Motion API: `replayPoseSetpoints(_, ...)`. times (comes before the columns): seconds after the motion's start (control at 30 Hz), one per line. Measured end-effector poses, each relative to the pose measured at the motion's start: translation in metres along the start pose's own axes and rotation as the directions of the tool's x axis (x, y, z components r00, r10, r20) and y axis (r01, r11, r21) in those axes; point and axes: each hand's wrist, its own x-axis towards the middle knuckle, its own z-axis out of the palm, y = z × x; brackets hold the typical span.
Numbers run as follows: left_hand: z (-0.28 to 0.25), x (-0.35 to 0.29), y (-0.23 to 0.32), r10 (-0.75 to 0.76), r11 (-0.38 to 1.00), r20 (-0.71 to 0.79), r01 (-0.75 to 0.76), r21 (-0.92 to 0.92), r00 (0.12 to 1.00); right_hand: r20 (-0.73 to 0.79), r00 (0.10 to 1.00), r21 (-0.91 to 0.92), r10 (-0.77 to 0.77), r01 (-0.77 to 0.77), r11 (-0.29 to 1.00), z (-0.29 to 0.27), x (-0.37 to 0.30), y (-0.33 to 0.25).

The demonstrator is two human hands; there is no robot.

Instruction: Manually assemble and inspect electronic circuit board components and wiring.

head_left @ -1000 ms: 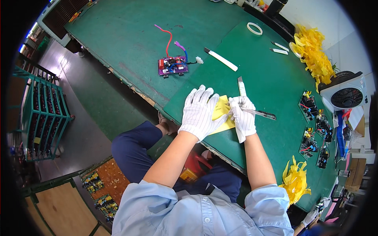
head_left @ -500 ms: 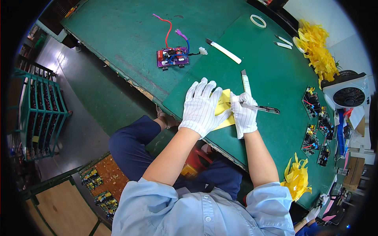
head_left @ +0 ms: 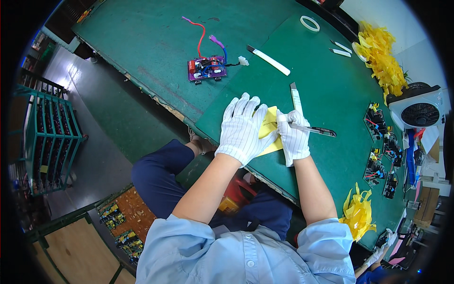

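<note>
Both my hands wear white striped gloves. My left hand [head_left: 242, 125] lies flat with fingers spread, pressing the left side of a yellow paper [head_left: 269, 124] onto the green table. My right hand [head_left: 294, 135] is closed round a pen [head_left: 316, 129], whose tip meets the paper; its dark end points right. Some dark writing shows on the sheet, and the rest of it is covered by my hands. Just beyond my right hand lies a white-handled blade tool [head_left: 295, 98]. A similar white blade tool [head_left: 268, 60] rests farther off.
A purple circuit board [head_left: 206, 69] with red and blue wires sits at the far left. Several dark circuit boards [head_left: 376, 165] lie at right, near a fan [head_left: 418, 112]. Yellow strips [head_left: 358, 213] hang over the near right edge. A tape ring [head_left: 309, 24] lies at the back.
My hands and the pen stay almost in place, the pen tip still on the yellow paper. At the lower right edge, another person's gloved hand has shifted slightly.
</note>
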Motion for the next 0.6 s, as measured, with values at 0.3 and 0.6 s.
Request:
replayPoseSetpoints(0.3, -0.002, 0.0, 0.001, 0.006, 1.0, -0.003, -0.006, -0.004, 1.0, -0.004, 1.0, -0.107, -0.01, 0.01, 0.994, 0.002, -0.005, 0.009)
replayPoseSetpoints(0.6, -0.002, 0.0, -0.001, 0.001, 1.0, 0.023, -0.001, 0.004, 1.0, -0.021, 0.995, -0.051, -0.101, 0.1, 0.994, -0.006, 0.007, -0.005)
